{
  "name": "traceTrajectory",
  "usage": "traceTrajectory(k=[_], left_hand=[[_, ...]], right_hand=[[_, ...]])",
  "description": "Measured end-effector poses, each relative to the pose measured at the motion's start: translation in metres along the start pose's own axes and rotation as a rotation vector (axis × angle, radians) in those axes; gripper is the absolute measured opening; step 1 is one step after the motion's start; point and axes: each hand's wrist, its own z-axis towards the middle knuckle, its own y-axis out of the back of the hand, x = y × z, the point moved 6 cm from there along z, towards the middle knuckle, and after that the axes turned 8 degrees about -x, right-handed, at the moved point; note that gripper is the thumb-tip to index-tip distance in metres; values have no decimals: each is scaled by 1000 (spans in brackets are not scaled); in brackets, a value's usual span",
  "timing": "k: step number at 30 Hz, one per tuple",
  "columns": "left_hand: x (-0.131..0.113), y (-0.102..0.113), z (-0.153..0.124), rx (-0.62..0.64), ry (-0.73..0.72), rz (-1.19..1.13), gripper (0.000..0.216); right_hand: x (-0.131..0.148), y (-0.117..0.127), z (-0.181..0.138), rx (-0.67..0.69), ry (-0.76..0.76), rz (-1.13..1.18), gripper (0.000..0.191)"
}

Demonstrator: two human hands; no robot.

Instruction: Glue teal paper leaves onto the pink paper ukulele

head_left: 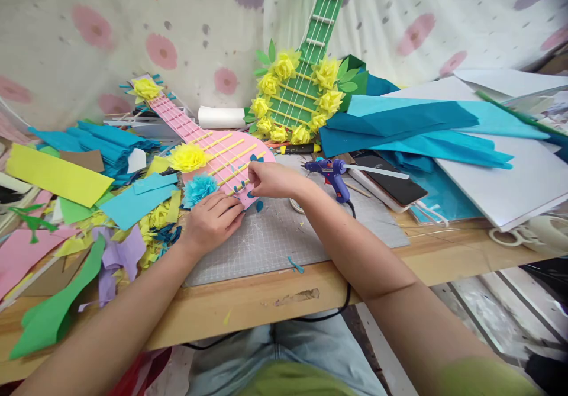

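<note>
The green guitar [306,67] runs off the top edge; whether the right hand [273,178] pinches anything cannot be told.

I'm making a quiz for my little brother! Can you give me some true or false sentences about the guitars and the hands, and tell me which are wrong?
1. The pink guitar and the green guitar both have strings. True.
2. The green guitar has purple flowers around its body. False: yellow flowers are there.
3. The left hand and the right hand are both at the pink guitar. True.
4. The right hand is holding a purple tool. False: the purple glue gun lies apart from both hands.
5. The light blue flower is close to the left hand. True.
</note>
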Motion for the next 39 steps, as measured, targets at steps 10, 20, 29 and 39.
traceTrajectory(k=[10, 20, 29, 39], left_hand=[[1, 7, -1, -120, -16, 8, 11], [1, 8, 1, -136, -27, 26, 9], [-7, 15, 4, -224, -136, 59, 10], [-7, 14, 5, -230, -146, 74, 11]], right_hand=[[2, -15, 4, -3, -78, 7, 26], [0, -21, 9, -2, -93, 47, 29], [0, -24, 11, 14, -60, 110, 25], [1, -20, 9, -14, -39, 171, 19]])
